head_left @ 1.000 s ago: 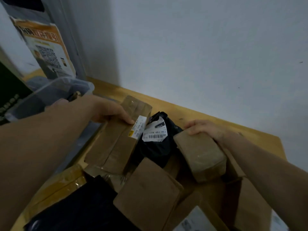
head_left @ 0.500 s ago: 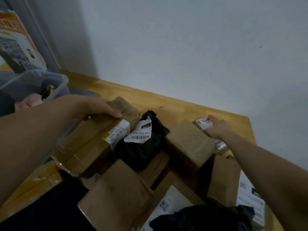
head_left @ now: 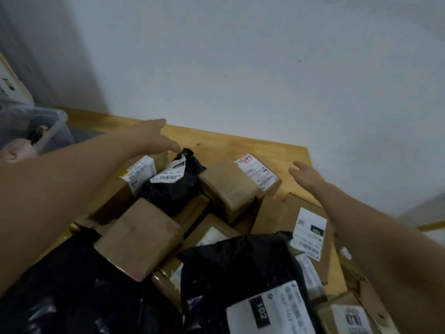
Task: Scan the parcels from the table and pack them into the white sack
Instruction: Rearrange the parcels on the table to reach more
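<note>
Several parcels crowd the wooden table [head_left: 240, 145]. A long brown box [head_left: 125, 186] with a white label lies under my left forearm. Beside it sits a small black bag parcel [head_left: 173, 186] with a barcode label, then a brown taped box [head_left: 226, 189] and a labelled box [head_left: 258, 174]. My left hand [head_left: 154, 136] hovers open above the far end of the long box, holding nothing. My right hand [head_left: 305, 175] is open over bare table, right of the labelled box. The white sack is not in view.
A clear plastic bin [head_left: 48, 131] stands at the far left. A white wall rises behind the table. Near me lie a square brown box [head_left: 139, 239], large black bag parcels [head_left: 240, 268], and a flat carton with a white label [head_left: 309, 235].
Both hands have let go: the left lifted off the long brown box and moved forward, the right came off the labelled box and opened to its right. The view tilted down, showing more near parcels.
</note>
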Tool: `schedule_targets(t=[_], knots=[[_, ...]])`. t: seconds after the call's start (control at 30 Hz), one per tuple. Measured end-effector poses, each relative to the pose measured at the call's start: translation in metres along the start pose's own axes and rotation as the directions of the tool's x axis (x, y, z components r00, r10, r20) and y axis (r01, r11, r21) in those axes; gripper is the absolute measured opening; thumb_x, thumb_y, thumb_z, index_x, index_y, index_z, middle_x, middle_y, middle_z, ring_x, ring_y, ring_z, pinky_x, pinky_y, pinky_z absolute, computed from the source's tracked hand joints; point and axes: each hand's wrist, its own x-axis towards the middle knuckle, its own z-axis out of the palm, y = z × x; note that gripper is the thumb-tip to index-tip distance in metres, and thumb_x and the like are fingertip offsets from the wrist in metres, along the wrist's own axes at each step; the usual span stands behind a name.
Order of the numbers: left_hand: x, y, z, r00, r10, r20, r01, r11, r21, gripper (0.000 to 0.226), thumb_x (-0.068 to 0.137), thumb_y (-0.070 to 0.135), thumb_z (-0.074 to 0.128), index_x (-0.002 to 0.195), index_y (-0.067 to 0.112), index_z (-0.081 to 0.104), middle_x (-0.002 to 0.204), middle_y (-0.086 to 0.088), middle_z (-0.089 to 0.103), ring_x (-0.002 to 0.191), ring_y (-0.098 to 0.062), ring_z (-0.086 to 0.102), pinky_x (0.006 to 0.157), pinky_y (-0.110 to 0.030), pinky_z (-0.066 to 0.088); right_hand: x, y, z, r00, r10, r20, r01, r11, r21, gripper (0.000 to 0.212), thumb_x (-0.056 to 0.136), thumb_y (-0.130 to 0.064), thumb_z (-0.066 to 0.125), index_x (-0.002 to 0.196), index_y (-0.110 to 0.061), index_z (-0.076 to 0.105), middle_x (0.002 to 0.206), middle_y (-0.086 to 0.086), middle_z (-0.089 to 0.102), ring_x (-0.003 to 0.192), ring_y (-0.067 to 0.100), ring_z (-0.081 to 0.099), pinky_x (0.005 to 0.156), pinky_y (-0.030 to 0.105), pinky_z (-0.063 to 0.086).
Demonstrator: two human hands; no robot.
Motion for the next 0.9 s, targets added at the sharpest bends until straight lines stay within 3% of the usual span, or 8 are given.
schedule_targets(t=[0.13, 0.2, 0.27, 0.4, 0.5, 0.67, 0.83, 0.9], knots=[[-0.053, 0.052, 0.031, 0.990, 0.135, 0.037, -0.136, 0.990, 0.023, 0.084, 0.085, 0.041, 0.068, 0.152, 0.022, 0.021, 0.159, -0.002, 0.022, 0.143, -0.025, 0.025, 0.108, -0.035, 0.029, -0.029, 0.083, 0.003, 0.973, 0.119, 0.198, -0.074, 0.973, -0.220, 0.050, 0.104, -0.036, 0.037, 0.145, -0.007, 0.034, 0.149, 0.019, 0.037, 0.134, 0.036, 0.038, 0.111, 0.043, 0.031], [-0.077, 0.074, 0.049, 0.979, 0.187, 0.082, -0.193, 0.978, 0.076, 0.082, 0.088, 0.041, 0.064, 0.153, 0.018, 0.020, 0.159, -0.003, 0.021, 0.144, -0.024, 0.022, 0.111, -0.034, 0.025, -0.049, 0.102, 0.014, 0.955, 0.125, 0.269, -0.095, 0.988, -0.122, 0.027, 0.103, -0.026, 0.041, 0.108, -0.003, 0.055, 0.110, 0.017, 0.056, 0.102, 0.032, 0.057, 0.092, 0.042, 0.042], [-0.098, 0.092, 0.065, 0.971, 0.213, 0.113, -0.227, 0.966, 0.127, 0.079, 0.090, 0.042, 0.061, 0.153, 0.015, 0.020, 0.159, -0.005, 0.021, 0.144, -0.025, 0.021, 0.112, -0.034, 0.023, -0.065, 0.103, 0.018, 0.966, 0.114, 0.233, -0.116, 0.993, -0.008, 0.026, 0.100, -0.019, 0.045, 0.082, -0.001, 0.054, 0.090, 0.019, 0.054, 0.075, 0.029, 0.055, 0.076, 0.041, 0.043], [-0.140, 0.115, 0.087, 0.970, 0.219, 0.108, -0.237, 0.952, 0.195, 0.068, 0.090, 0.042, 0.061, 0.144, 0.009, 0.037, 0.146, -0.012, 0.041, 0.132, -0.030, 0.039, 0.104, -0.036, 0.037, -0.089, 0.100, 0.013, 0.973, 0.093, 0.211, -0.120, 0.985, 0.123, 0.043, 0.099, -0.018, 0.047, 0.131, 0.010, 0.049, 0.128, 0.032, 0.054, 0.114, 0.046, 0.053, 0.100, 0.052, 0.041], [-0.163, 0.114, 0.098, 0.970, 0.229, 0.086, -0.239, 0.963, 0.127, 0.053, 0.089, 0.036, 0.064, 0.132, 0.011, 0.047, 0.113, -0.005, 0.052, 0.108, -0.023, 0.048, 0.077, -0.026, 0.038, -0.102, 0.110, 0.014, 0.991, 0.043, 0.127, -0.057, 0.993, 0.104, 0.026, 0.097, -0.018, 0.051, 0.109, 0.003, 0.059, 0.107, 0.020, 0.059, 0.078, 0.028, 0.056, 0.078, 0.039, 0.047], [-0.201, 0.093, 0.105, 0.986, 0.157, 0.049, -0.157, 0.988, 0.002, 0.073, 0.090, 0.034, 0.063, 0.151, 0.021, 0.025, 0.150, -0.003, 0.037, 0.127, -0.024, 0.045, 0.084, -0.026, 0.036, -0.127, 0.109, 0.011, 0.993, -0.105, -0.057, 0.111, 0.988, 0.105, 0.033, 0.095, -0.030, 0.052, 0.112, -0.008, 0.069, 0.103, 0.014, 0.067, 0.093, 0.030, 0.062, 0.086, 0.036, 0.049], [-0.243, 0.070, 0.103, 0.991, 0.119, -0.054, -0.116, 0.992, 0.054, 0.062, 0.089, 0.038, 0.062, 0.144, 0.019, 0.039, 0.120, 0.000, 0.051, 0.097, -0.013, 0.045, 0.065, -0.016, 0.038, -0.175, 0.067, 0.017, 0.900, -0.357, -0.249, 0.408, 0.892, 0.193, 0.031, 0.093, -0.024, 0.054, 0.119, -0.013, 0.066, 0.115, 0.008, 0.067, 0.105, 0.026, 0.061, 0.084, 0.033, 0.047], [-0.261, 0.057, 0.104, 0.993, 0.080, -0.081, -0.075, 0.995, 0.072, 0.071, 0.087, 0.044, 0.063, 0.147, 0.020, 0.035, 0.131, 0.000, 0.052, 0.114, -0.018, 0.050, 0.083, -0.018, 0.044, -0.199, 0.051, 0.025, 0.852, -0.430, -0.299, 0.503, 0.830, 0.240, 0.027, 0.090, -0.019, 0.055, 0.113, -0.015, 0.068, 0.112, 0.005, 0.069, 0.101, 0.021, 0.062, 0.079, 0.029, 0.044]])
